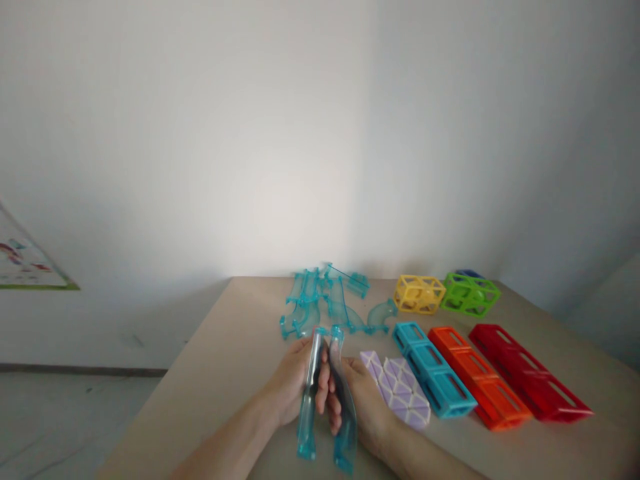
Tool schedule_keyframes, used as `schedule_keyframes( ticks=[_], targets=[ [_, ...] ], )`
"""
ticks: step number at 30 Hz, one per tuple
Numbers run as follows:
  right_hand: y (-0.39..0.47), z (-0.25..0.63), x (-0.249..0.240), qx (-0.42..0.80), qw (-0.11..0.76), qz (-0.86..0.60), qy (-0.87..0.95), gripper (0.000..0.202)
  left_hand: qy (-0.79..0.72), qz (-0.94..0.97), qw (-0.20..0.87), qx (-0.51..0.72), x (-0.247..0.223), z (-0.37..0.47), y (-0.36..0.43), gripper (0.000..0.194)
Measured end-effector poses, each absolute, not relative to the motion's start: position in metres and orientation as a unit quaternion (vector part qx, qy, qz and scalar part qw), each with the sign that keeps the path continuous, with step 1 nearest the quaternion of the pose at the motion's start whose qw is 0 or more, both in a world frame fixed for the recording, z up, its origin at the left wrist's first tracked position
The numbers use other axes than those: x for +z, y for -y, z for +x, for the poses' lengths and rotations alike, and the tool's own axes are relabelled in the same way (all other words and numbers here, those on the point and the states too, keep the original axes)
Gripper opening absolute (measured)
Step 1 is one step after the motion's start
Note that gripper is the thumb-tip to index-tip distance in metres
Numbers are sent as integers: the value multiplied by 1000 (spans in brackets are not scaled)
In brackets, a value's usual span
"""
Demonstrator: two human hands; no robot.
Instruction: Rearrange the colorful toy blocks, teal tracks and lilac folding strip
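Note:
My left hand (294, 380) is closed on a clear teal track piece (308, 407), held lengthwise over the near middle of the table. Close beside it on the right, my right hand (357, 390) grips a second clear teal track piece (345, 413), which has a curved edge. The two pieces stand side by side with a narrow gap between them, and curled fingers show in that gap. Beyond my hands, several more teal track pieces (337, 303) lie in a loose group at the back of the table.
Right of my hands, a lilac patterned set of tiles (400, 390) lies on the table (215, 353). Further right are blue (435, 370), orange (480, 377) and red (530, 373) long frames. Yellow (419, 294) and green (470, 294) frame blocks stand behind, near the wall.

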State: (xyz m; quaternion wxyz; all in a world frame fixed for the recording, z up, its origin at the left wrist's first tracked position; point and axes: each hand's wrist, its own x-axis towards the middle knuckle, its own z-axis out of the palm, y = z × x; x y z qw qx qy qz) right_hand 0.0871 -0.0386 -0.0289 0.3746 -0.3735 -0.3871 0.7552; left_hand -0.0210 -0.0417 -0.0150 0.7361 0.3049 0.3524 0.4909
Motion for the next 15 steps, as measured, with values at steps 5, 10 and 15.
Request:
schedule_keyframes(
  ticks=[5, 10, 15],
  targets=[
    [38, 89, -25, 752, 354, -394, 392, 63, -381, 287, 728, 493, -9, -22, 43, 40],
    [37, 90, -22, 759, 355, -381, 390, 59, -443, 304, 694, 480, -7, -22, 39, 53],
    [38, 90, -22, 750, 363, -382, 399, 57, -421, 277, 684, 527, -1, -26, 40, 65]
  ],
)
